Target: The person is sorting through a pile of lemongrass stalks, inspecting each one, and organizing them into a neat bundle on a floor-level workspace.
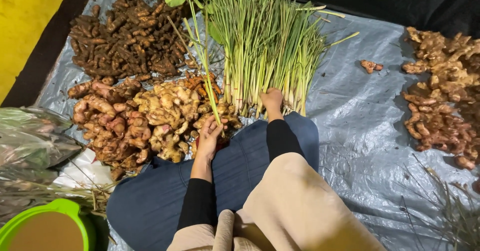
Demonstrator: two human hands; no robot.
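Two hands grip lemongrass (pixel 260 46) — left hand (pixel 209 137), right hand (pixel 272 101) — on grey tarp (pixel 360 111).

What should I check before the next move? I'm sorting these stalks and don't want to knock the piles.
1. Left hand holds a single green stalk: ok.
2. Right hand rests on the base of the lemongrass pile: ok.
3. Right hand's grip closed on a stalk: cannot tell.
4. Ginger pile apart from the lemongrass pile: not ok, they touch.
5. Grey tarp bare to the right of the knee: ok.
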